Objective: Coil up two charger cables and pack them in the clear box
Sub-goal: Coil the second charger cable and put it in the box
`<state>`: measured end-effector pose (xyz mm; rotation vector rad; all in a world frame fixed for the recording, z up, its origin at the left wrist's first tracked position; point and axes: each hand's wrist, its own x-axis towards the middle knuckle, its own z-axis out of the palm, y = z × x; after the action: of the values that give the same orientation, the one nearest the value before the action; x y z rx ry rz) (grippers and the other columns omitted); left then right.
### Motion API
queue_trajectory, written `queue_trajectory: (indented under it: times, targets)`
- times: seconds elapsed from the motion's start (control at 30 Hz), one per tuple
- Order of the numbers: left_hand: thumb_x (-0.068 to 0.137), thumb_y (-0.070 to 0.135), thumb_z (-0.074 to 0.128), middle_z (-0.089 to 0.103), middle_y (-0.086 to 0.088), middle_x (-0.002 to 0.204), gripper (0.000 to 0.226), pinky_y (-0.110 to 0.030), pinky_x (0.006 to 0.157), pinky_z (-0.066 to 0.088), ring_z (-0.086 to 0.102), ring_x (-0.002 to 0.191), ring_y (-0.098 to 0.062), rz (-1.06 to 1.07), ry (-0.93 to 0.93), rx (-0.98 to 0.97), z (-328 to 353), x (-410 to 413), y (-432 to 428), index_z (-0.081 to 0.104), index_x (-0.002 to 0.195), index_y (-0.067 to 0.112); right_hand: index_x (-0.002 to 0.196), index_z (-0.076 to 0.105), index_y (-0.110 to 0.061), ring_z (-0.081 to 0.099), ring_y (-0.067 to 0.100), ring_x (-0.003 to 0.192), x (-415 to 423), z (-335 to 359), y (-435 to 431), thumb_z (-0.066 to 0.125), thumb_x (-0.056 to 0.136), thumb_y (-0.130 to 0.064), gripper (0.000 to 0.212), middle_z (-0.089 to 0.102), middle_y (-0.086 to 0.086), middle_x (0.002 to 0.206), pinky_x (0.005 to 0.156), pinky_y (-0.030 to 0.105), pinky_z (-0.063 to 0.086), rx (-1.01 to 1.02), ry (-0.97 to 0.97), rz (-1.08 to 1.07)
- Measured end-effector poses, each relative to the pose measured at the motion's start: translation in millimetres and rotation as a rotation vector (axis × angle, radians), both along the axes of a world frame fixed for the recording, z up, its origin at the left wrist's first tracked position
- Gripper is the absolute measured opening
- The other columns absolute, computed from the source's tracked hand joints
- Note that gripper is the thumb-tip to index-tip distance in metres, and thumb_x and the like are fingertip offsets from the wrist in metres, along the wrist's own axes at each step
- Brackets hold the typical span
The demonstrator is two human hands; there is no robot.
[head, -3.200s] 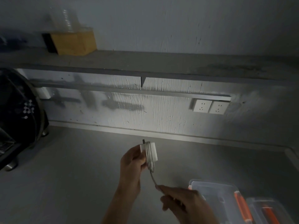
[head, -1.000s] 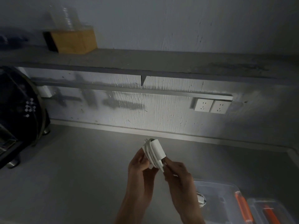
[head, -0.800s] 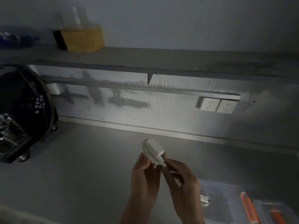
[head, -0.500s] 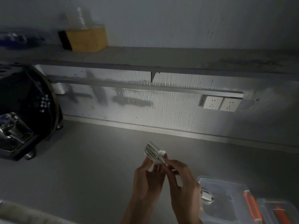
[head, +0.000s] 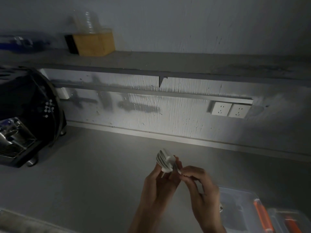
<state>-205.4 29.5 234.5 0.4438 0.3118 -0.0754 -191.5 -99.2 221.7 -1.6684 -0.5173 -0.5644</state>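
A white charger (head: pixel 164 160) with its cable wound around the body is held up over the grey counter. My left hand (head: pixel 159 184) grips it from below and behind. My right hand (head: pixel 200 190) pinches the cable's end against the charger's right side. The clear box (head: pixel 239 207) with an orange latch sits at the lower right, partly hidden behind my right hand. A small white piece (head: pixel 220 208) shows inside it by my wrist; what it is I cannot tell.
A black coffee machine (head: pixel 25 115) stands at the left on the counter. Two white wall sockets (head: pixel 228 109) sit at the right. A shelf above carries a yellow box (head: pixel 93 42) and a clear cup. A second clear container (head: pixel 289 221) lies at the bottom right corner.
The loose cable tail seen earlier is now wound onto the charger. My right hand has come up from low down to the charger's side. The view has shifted left, showing more of the coffee machine.
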Motion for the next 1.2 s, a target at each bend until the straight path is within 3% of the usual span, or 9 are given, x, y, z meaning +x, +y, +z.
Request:
queue_trajectory:
  times: [0.13, 0.3, 0.37, 0.47, 0.63, 0.73, 0.87, 1.07, 1.2]
  targets:
    - [0.061, 0.004, 0.086, 0.066, -0.026, 0.116, 0.063, -0.043, 0.09, 0.057, 0.07, 0.097, -0.034, -0.031, -0.015, -0.062, -6.2, 1.7, 2.7, 0.063, 0.118, -0.009, 0.089, 0.067, -0.027, 0.068, 0.012, 0.088, -0.6, 4.9, -4.0, 0.065, 0.087, -0.021, 0.007, 0.069, -0.008, 0.093, 0.077, 0.022, 0.051, -0.026, -0.014, 0.015]
    - [0.086, 0.005, 0.05, 0.067, -0.026, 0.113, 0.038, -0.044, 0.085, 0.059, 0.071, 0.097, -0.035, -0.027, -0.075, -0.1, -5.7, 1.3, -0.1, 0.061, 0.119, -0.01, 0.088, 0.067, -0.025, 0.067, 0.014, 0.088, -1.5, 9.7, -4.3, 0.058, 0.091, -0.027, 0.01, 0.067, -0.011, 0.094, 0.075, 0.031, 0.052, -0.038, 0.011, 0.041]
    - [0.078, 0.003, 0.063, 0.066, -0.027, 0.115, 0.044, -0.048, 0.092, 0.055, 0.068, 0.102, -0.037, -0.026, -0.092, -0.12, -7.2, -0.4, -0.8, 0.061, 0.119, -0.012, 0.089, 0.066, -0.025, 0.066, 0.015, 0.086, -2.8, 10.2, -5.1, 0.057, 0.093, -0.035, 0.014, 0.066, -0.008, 0.093, 0.071, 0.036, 0.052, -0.04, 0.036, 0.043]
    - [0.067, 0.008, 0.073, 0.063, -0.028, 0.113, 0.061, -0.049, 0.097, 0.046, 0.064, 0.104, -0.036, 0.012, -0.144, 0.086, -6.2, -3.5, -1.7, 0.055, 0.121, -0.014, 0.09, 0.064, -0.035, 0.067, 0.008, 0.08, -5.8, 12.8, -3.9, 0.065, 0.089, -0.03, 0.005, 0.067, -0.015, 0.09, 0.07, 0.025, 0.052, -0.15, 0.047, 0.026]
    - [0.076, 0.004, 0.065, 0.063, -0.027, 0.109, 0.035, -0.041, 0.078, 0.057, 0.062, 0.095, -0.036, 0.128, -0.159, 0.266, -4.2, -4.5, -5.3, 0.062, 0.111, -0.002, 0.083, 0.063, -0.033, 0.068, 0.011, 0.067, -7.4, 12.8, 3.7, 0.066, 0.081, -0.027, 0.007, 0.071, -0.011, 0.078, 0.059, 0.034, 0.056, 0.02, 0.263, -0.049]
    - [0.077, 0.007, 0.071, 0.061, -0.026, 0.108, 0.042, -0.042, 0.078, 0.056, 0.063, 0.091, -0.034, 0.176, -0.165, 0.299, 2.8, -9.3, -6.3, 0.06, 0.117, -0.003, 0.081, 0.064, -0.029, 0.068, 0.014, 0.062, -8.8, 11.2, 9.1, 0.064, 0.083, -0.018, 0.011, 0.072, -0.004, 0.077, 0.059, 0.043, 0.057, 0.152, 0.315, -0.008]
    - [0.087, 0.005, 0.065, 0.065, -0.026, 0.106, 0.048, -0.042, 0.073, 0.057, 0.068, 0.088, -0.033, 0.152, -0.143, 0.222, 5.7, -15.0, -1.7, 0.05, 0.132, 0.011, 0.09, 0.068, -0.034, 0.072, 0.013, 0.075, -12.0, 10.3, 12.1, 0.063, 0.081, -0.014, 0.023, 0.074, -0.004, 0.087, 0.065, 0.03, 0.06, 0.204, 0.316, 0.085]
    - [0.095, 0.015, 0.056, 0.057, -0.038, 0.123, 0.041, -0.059, 0.109, 0.04, 0.054, 0.121, -0.051, 0.127, -0.077, 0.411, 2.5, -23.3, 0.3, 0.045, 0.126, -0.009, 0.098, 0.067, -0.041, 0.069, 0.011, 0.087, -14.4, 13.8, 13.8, 0.075, 0.074, -0.018, 0.034, 0.072, -0.01, 0.096, 0.071, 0.017, 0.055, 0.098, 0.39, 0.123]
    - [0.098, 0.018, 0.049, 0.056, -0.032, 0.129, 0.04, -0.058, 0.105, 0.045, 0.058, 0.122, -0.043, 0.057, -0.074, 0.599, -4.0, -28.0, -1.5, 0.047, 0.125, -0.012, 0.099, 0.068, -0.031, 0.07, 0.012, 0.083, -12.7, 19.4, 13.7, 0.073, 0.08, -0.003, 0.034, 0.072, -0.01, 0.092, 0.075, 0.02, 0.055, 0.061, 0.382, 0.096]
